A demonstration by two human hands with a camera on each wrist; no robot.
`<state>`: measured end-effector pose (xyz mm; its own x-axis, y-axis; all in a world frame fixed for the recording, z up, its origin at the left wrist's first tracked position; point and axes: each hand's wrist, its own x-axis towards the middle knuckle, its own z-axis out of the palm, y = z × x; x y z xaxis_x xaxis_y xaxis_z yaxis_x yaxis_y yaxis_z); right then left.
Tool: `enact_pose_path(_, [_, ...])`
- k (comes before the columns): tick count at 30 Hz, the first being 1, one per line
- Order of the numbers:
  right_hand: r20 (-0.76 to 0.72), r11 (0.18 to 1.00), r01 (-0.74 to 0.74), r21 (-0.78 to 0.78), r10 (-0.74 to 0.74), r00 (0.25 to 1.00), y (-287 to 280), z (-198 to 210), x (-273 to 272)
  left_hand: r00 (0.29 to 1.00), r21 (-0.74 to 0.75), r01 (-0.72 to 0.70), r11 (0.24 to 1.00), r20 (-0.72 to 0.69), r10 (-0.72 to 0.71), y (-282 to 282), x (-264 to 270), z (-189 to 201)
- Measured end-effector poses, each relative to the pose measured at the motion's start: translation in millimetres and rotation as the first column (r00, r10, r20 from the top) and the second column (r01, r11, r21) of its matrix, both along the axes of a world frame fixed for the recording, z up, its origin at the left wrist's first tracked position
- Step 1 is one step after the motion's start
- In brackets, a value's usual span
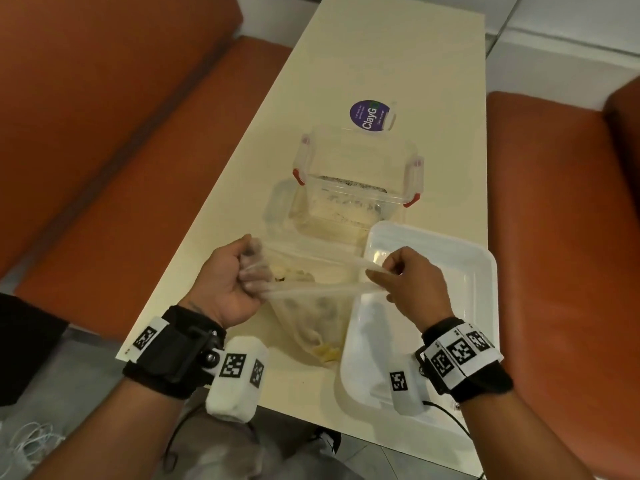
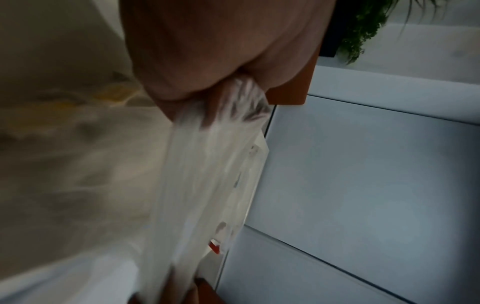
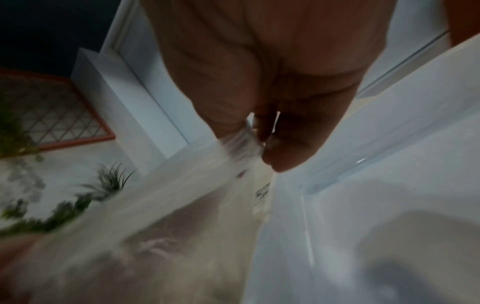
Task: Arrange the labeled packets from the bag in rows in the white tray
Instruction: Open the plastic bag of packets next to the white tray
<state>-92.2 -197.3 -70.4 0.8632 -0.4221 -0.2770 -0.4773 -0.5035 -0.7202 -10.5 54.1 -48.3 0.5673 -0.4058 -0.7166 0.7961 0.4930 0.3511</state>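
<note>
Stretching the mouth of the clear bag point(image 1: 311, 306) between them, both hands are clamped on its plastic: the left hand point(image 1: 232, 282) has a bunched edge balled inside its fist, while the right hand point(image 1: 408, 282) pinches the opposite edge between thumb and fingertips, so the rim runs taut from one to the other. The bag's belly sags toward the near edge of the counter point(image 1: 346, 64), and the packets point(image 1: 327, 353) show only as pale yellowish shapes slumped at its bottom; no label can be read through the film. My worry starts there: with the weight sitting low and close to the counter's lip, a harder pull could drag the belly over the edge or split the thin film, spilling packets to the floor. The right hand's hold looks the weaker one, and if that pinch slips the mouth would snap shut. Just to the right, the white tray point(image 1: 485, 271) lies touching or nearly touching the bag, with nothing in it yet, and the right wrist hangs over it; a jerk of that arm could knock it askew. Farther back stands a clear clip-lid container point(image 1: 356, 188), close enough behind the bag that an upended bag might drop packets into it instead of the tray.
</note>
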Motion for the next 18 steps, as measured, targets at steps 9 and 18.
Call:
enact_pose_path(9, [-0.393,0.051,0.421,0.906,-0.275,0.877,5,17,16,0.889,0.486,0.19,0.853,0.283,-0.359,10,-15,-5])
enact_pose_path(18, [-0.377,0.061,0.394,0.917,-0.189,0.907,29,17,19,0.934,0.52,0.035,0.853,0.287,-0.214,0,-6,-15])
